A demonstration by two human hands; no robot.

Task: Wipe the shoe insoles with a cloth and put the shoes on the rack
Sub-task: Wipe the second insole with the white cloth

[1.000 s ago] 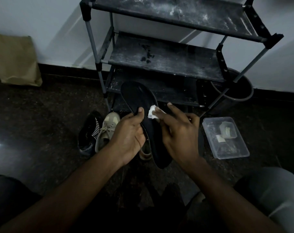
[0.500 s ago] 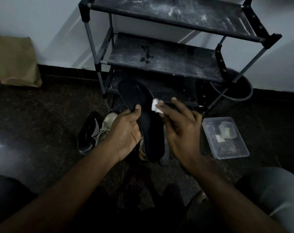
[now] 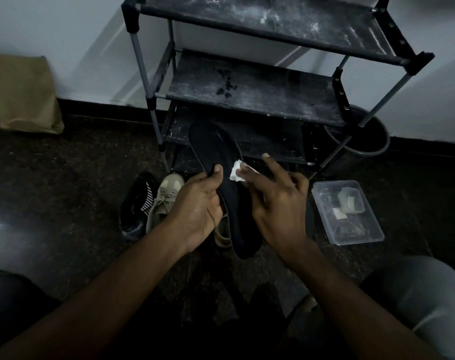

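Note:
A long black insole is held up in front of the rack, its toe end pointing away. My left hand grips its left edge, thumb on top. My right hand pinches a small white cloth under its fingertips against the insole's right edge. On the floor to the left of my left hand lie a beige lace-up shoe and a black shoe with white stripes. The dusty black shoe rack stands behind, with three bare shelves.
A clear plastic box with small items sits on the floor to the right. A dark bucket stands behind the rack's right leg. A brown paper bag leans on the wall at left. My knees frame the bottom corners.
The cloth hand slid up the insole's right side, then came back down a little. The insole tilted and shifted slightly in my left hand.

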